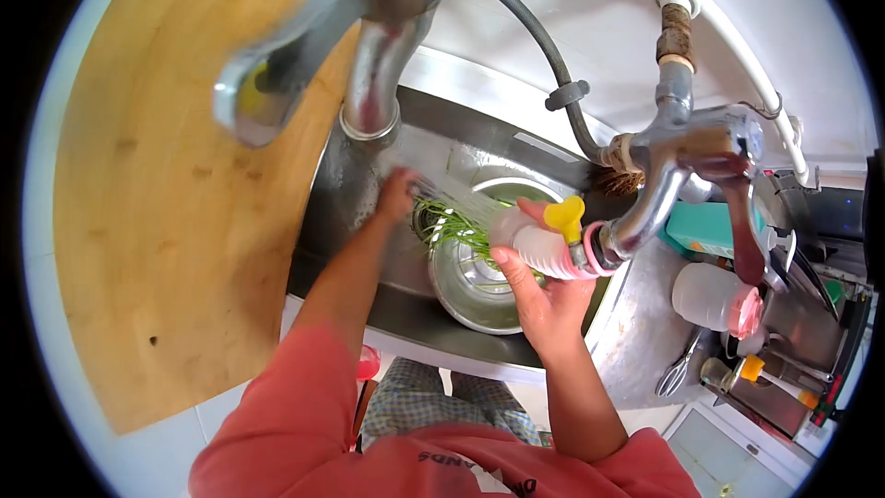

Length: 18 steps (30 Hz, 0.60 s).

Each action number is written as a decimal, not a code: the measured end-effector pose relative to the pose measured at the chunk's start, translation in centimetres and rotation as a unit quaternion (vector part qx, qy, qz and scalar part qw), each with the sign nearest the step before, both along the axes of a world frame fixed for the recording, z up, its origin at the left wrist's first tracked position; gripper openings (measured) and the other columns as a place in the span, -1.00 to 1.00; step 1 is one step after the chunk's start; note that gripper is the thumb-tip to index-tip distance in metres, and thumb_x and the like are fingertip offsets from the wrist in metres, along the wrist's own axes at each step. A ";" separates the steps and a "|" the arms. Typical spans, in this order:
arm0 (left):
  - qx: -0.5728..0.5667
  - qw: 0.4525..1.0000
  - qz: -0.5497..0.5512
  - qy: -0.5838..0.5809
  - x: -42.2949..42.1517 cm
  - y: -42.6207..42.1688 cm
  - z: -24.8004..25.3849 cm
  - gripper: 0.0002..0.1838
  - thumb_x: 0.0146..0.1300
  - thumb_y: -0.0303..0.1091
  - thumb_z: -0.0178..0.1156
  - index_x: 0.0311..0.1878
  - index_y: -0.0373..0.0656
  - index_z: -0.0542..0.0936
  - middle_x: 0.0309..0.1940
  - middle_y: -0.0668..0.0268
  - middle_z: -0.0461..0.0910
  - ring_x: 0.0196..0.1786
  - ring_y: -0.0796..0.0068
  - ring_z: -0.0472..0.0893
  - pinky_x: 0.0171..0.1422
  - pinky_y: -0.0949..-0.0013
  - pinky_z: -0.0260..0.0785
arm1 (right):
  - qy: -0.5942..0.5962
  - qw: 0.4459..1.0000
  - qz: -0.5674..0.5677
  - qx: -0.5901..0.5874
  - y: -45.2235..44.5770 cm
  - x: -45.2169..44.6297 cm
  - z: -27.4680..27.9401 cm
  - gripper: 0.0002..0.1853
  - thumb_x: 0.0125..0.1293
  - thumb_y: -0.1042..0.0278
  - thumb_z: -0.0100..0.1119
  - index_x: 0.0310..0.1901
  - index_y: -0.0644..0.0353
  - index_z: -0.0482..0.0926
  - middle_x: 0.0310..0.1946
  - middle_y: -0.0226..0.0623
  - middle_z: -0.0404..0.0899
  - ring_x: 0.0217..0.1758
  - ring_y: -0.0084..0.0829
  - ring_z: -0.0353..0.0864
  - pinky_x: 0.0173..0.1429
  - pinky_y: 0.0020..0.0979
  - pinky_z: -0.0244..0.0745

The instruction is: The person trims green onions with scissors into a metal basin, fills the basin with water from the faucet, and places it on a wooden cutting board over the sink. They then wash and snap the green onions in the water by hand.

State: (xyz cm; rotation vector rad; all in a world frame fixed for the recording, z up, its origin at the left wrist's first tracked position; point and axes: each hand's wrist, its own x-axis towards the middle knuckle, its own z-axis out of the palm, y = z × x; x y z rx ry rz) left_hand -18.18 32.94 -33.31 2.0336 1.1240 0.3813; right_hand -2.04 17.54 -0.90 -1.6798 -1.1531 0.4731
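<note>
My right hand (pixel 556 309) is wrapped round a white ribbed spout extension (pixel 544 249), which has a yellow lever (pixel 565 217) and a pink clamp where it joins the right-hand tap (pixel 678 166). Water sprays from its end toward the left. My left hand (pixel 398 195) is in the spray's path over the left part of the sink; motion smears its fingers. Between the hands, thin green stalks (pixel 458 229) lie over a round metal bowl (pixel 452 300). Another metal rim (pixel 521 186) shows behind it, partly hidden by the spout.
A large wooden board (pixel 175 184) covers the left side. A second tap (pixel 378 65) rises close at the upper left of the steel sink (pixel 406 300). On the right counter are a pink-lidded jar (pixel 705 297), a teal box (pixel 705 231) and metal tongs (pixel 678 371).
</note>
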 end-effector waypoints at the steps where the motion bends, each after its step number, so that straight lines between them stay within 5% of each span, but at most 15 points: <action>1: -0.063 0.997 -0.031 0.042 -0.8 -2.7 0.9 -0.69 -0.07 -0.49 0.20 -0.16 -0.12 0.53 -0.06 0.09 0.45 0.00 0.18 0.45 0.02 0.24 0.30 | 0.014 1.000 -0.009 0.002 0.1 -0.2 0.1 -0.59 -0.05 0.37 0.36 -0.15 0.32 0.48 -0.21 -0.11 0.50 -0.21 -0.24 0.52 -0.10 -0.38 0.39; 4: -0.222 0.956 -0.159 0.104 -3.9 -6.1 3.3 -0.68 -0.08 -0.50 0.22 -0.16 -0.15 0.53 -0.12 0.11 0.49 -0.07 0.15 0.48 -0.01 0.25 0.32 | -0.021 0.999 0.006 -0.024 -0.4 0.1 0.1 -0.56 0.04 0.40 0.30 -0.04 0.38 0.44 -0.17 -0.22 0.49 -0.21 -0.47 0.51 -0.13 -0.48 0.43; 6: -0.090 0.996 0.003 0.023 -6.1 -6.3 4.3 -0.71 -0.02 -0.53 0.18 -0.15 -0.24 0.52 -0.25 0.15 0.55 -0.21 0.34 0.55 -0.11 0.35 0.37 | -0.012 1.000 -0.002 -0.013 -0.7 -0.1 -0.1 -0.54 0.04 0.40 0.31 -0.02 0.37 0.44 -0.20 -0.23 0.51 -0.26 -0.49 0.53 -0.19 -0.49 0.47; 7: -0.088 0.996 -0.001 0.023 -6.8 -5.6 4.0 -0.71 -0.02 -0.53 0.18 -0.15 -0.24 0.52 -0.25 0.15 0.55 -0.21 0.34 0.55 -0.11 0.35 0.37 | 0.075 0.997 -0.012 -0.032 -0.7 -0.4 0.7 -0.53 -0.01 0.37 0.34 -0.05 0.35 0.44 -0.19 -0.20 0.49 -0.24 -0.40 0.54 -0.19 -0.44 0.46; 9: -0.107 0.973 0.198 0.058 -7.4 -4.0 3.9 -0.68 -0.01 -0.49 0.22 -0.11 -0.23 0.51 -0.42 0.18 0.58 -0.43 0.41 0.56 -0.30 0.36 0.40 | 0.155 0.985 -0.013 -0.077 -1.1 -0.2 2.2 -0.35 -0.11 0.33 0.40 0.05 0.32 0.34 -0.10 -0.15 0.42 -0.15 -0.31 0.51 -0.11 -0.35 0.44; 13: -0.104 0.963 0.173 0.180 -8.1 -4.0 4.5 -0.68 0.01 -0.47 0.22 -0.09 -0.20 0.52 -0.52 0.24 0.57 -0.59 0.45 0.52 -0.45 0.36 0.39 | 0.029 0.998 -0.041 0.029 -2.6 1.7 4.8 -0.13 -0.13 0.43 0.31 0.24 0.30 0.05 0.05 -0.06 0.31 0.04 -0.22 0.37 0.12 -0.30 0.28; 16: -0.119 0.968 0.150 0.162 -8.1 -4.7 4.7 -0.66 0.02 -0.46 0.22 -0.06 -0.17 0.52 -0.52 0.24 0.58 -0.53 0.46 0.55 -0.45 0.36 0.39 | -0.014 0.982 -0.083 0.168 -2.3 1.6 10.1 -0.21 -0.08 0.53 0.18 0.24 0.35 0.07 0.10 -0.03 0.28 0.07 -0.23 0.35 0.16 -0.29 0.24; 18: -0.063 0.972 0.123 0.192 -7.2 -5.7 7.9 -0.67 0.03 -0.46 0.21 -0.07 -0.16 0.52 -0.52 0.25 0.58 -0.51 0.48 0.58 -0.47 0.38 0.40 | -0.091 0.978 -0.070 0.172 -1.8 1.7 12.2 -0.42 -0.03 0.61 0.09 0.13 0.39 0.28 -0.05 -0.03 0.42 -0.01 -0.24 0.45 0.10 -0.35 0.30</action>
